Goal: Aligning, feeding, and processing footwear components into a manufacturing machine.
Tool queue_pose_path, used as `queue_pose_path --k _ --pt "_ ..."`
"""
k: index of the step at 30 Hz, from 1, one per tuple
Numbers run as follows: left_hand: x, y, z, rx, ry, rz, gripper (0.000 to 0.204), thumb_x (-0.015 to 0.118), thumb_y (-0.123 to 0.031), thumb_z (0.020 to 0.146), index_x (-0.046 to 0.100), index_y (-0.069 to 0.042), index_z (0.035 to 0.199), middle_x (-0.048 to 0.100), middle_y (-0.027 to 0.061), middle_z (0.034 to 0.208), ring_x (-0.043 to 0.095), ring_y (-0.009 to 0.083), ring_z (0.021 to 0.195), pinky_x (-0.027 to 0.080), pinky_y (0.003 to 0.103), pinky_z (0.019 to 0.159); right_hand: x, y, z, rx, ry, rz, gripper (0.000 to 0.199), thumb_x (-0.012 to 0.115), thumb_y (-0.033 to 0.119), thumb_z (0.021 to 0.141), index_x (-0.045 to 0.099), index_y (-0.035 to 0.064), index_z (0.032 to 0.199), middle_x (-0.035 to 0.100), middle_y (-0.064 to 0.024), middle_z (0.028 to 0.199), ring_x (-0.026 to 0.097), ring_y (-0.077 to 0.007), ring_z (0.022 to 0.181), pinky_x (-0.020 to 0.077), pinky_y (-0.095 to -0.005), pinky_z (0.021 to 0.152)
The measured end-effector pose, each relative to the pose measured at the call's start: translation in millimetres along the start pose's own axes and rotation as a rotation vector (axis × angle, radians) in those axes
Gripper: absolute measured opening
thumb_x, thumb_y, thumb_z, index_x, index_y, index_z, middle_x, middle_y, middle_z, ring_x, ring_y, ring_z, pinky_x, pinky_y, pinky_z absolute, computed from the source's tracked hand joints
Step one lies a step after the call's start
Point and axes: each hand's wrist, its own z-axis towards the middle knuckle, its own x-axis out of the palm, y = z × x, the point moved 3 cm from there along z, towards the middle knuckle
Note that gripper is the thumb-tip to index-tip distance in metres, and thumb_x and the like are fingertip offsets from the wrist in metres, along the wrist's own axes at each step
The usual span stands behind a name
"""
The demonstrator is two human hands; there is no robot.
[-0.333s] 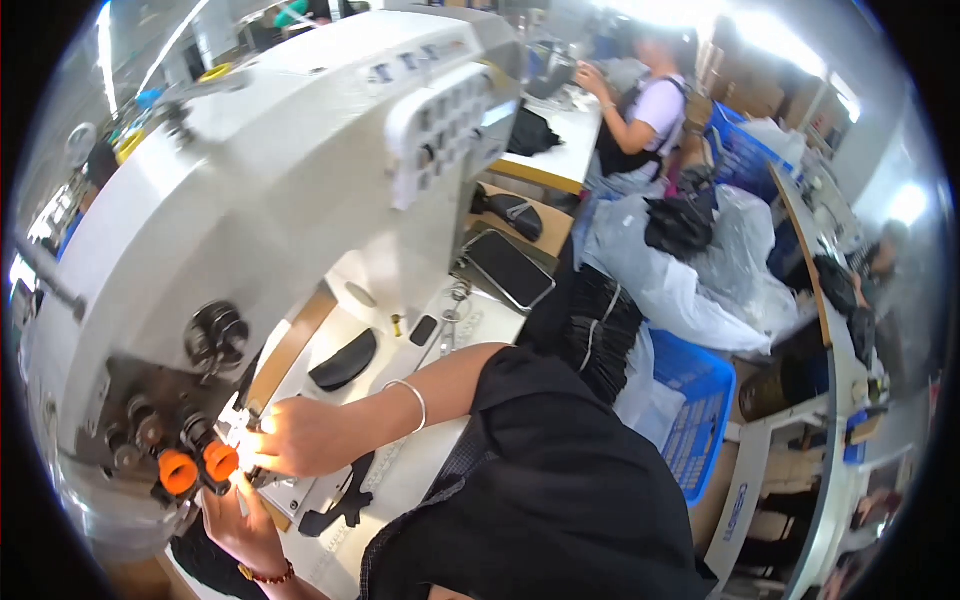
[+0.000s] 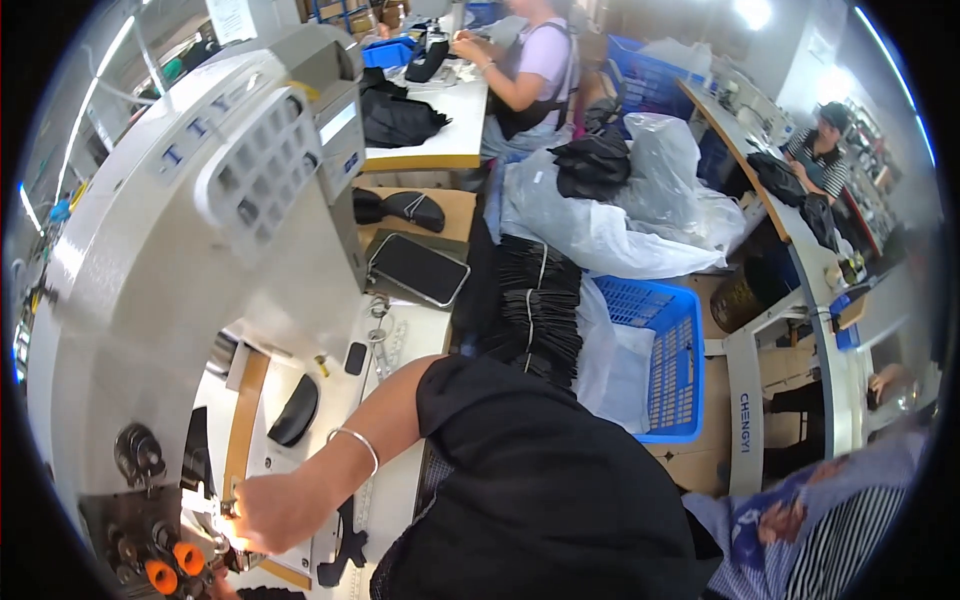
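My right hand [image 2: 278, 512], with a silvery bangle at the wrist, is curled at the lit needle area of a large pale sewing machine [image 2: 120, 300]. Glare washes out its fingertips, so whatever they pinch cannot be made out. Only a bit of my left hand [image 2: 222, 582] shows low down below the needle area; its fingers are mostly hidden. Two orange knobs [image 2: 188, 558] sit on the machine head beside my hands. A black curved fabric piece [image 2: 295, 410] lies on the machine bed, and a black cut piece [image 2: 345, 548] lies near my right wrist.
Beyond the machine bed lies a phone [image 2: 420, 268]. Bundled black pieces [image 2: 540, 310] and a blue basket [image 2: 675, 360] stand right of me. Plastic bags [image 2: 650, 180] are heaped behind. One co-worker [image 2: 535, 75] sits at a white table; another [image 2: 822, 150] works far right. Striped clothing [image 2: 850, 530] shows lower right.
The view has swung right, so the machine and my hands sit further left and lower. My left hand, plainly seen before, is now mostly out of sight. My right hand stays at the needle area.
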Motion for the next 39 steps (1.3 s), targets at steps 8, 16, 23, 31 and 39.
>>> queue_pose_path --k 8,16,23,31,39 --pt "102 13 69 0.13 0.1 -0.121 0.021 0.07 -0.021 0.087 0.068 0.0 0.089 0.068 0.0165 0.087 0.063 0.029 0.074 0.05 0.04 0.068 -13 1 -4 -0.013 -0.002 -0.057 0.018 0.067 0.013 0.061 0.055 -0.0005 0.062 0.052 -0.007 0.062 0.049 -0.0177 0.043 0.0291 -0.0328 0.036" --pt "204 -37 141 0.26 0.172 -0.252 0.019 0.068 -0.018 0.087 0.068 0.001 0.09 0.068 0.0161 0.088 0.063 0.0278 0.075 0.05 0.039 0.068 7 2 -11 0.0 -0.01 -0.049 0.017 0.063 0.017 0.068 0.06 0.0003 0.064 0.056 -0.0089 0.06 0.053 -0.0221 0.041 0.0358 -0.036 0.034" --pt "261 -108 180 0.337 0.194 -0.34 0.018 0.067 -0.015 0.088 0.068 0.002 0.09 0.067 0.0158 0.088 0.063 0.0267 0.075 0.05 0.038 0.068 -4 16 -11 0.078 0.018 -0.089 0.02 0.061 0.019 0.071 0.06 -0.0009 0.069 0.055 -0.008 0.058 0.052 -0.0226 0.041 0.0352 -0.0368 0.035" --pt "113 -45 119 0.103 0.018 -0.086 0.016 0.065 -0.012 0.089 0.067 0.004 0.091 0.067 0.0154 0.089 0.064 0.0255 0.076 0.05 0.037 0.067 -33 25 -44 0.272 0.025 0.115 0.025 0.058 0.015 0.078 0.057 0.0063 0.101 0.057 -0.0133 0.108 0.062 -0.0223 0.085 0.0492 -0.0367 0.052" --pt "-75 -18 -3 -0.177 -0.216 0.238 0.014 0.063 -0.009 0.089 0.067 0.005 0.092 0.067 0.015 0.089 0.064 0.0242 0.077 0.049 0.036 0.067 -45 -17 -146 0.581 0.348 -0.012 0.011 0.061 0.01 0.074 0.062 0.0118 0.084 0.058 -0.0016 0.087 0.061 -0.0199 0.082 0.0509 -0.0316 0.06"
